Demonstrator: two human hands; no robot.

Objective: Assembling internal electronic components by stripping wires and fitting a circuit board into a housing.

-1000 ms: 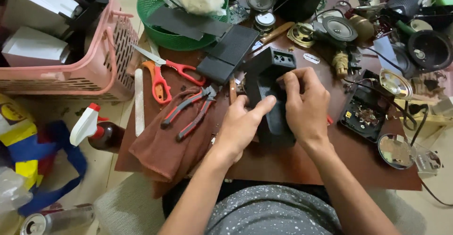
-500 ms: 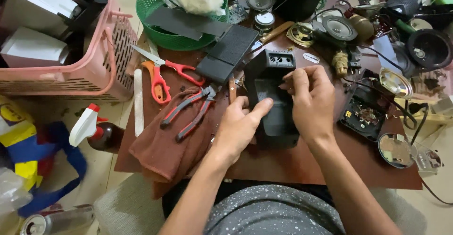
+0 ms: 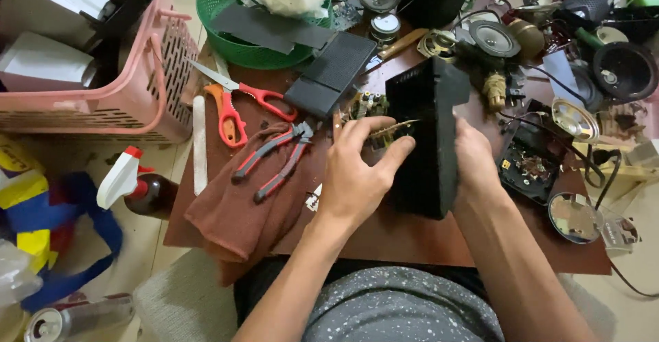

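A black plastic speaker housing [image 3: 429,136] stands tilted on its edge over the brown table [image 3: 384,235], in front of me. My right hand [image 3: 473,160] grips its right side from behind. My left hand [image 3: 360,170] is at its open left side, fingers pinched on a thin brass-coloured tool or strip [image 3: 395,129] that pokes into the housing. A small circuit board [image 3: 367,105] sits just behind my left fingers. Red-handled pliers [image 3: 274,160] lie on a maroon cloth [image 3: 237,215] to the left of my left hand.
Orange-handled scissors [image 3: 237,101], a black flat panel [image 3: 329,74], a green basket [image 3: 237,36] and a pink basket [image 3: 103,81] lie to the left and back. Loose speaker drivers [image 3: 494,36], an open black box [image 3: 532,163], round metal discs [image 3: 573,215] and wires crowd the right side. A spray bottle [image 3: 134,184] stands on the floor.
The housing has been turned up from lying flat onto its edge. My right hand shifted to its right side, and my left hand moved to the opening with the thin tool.
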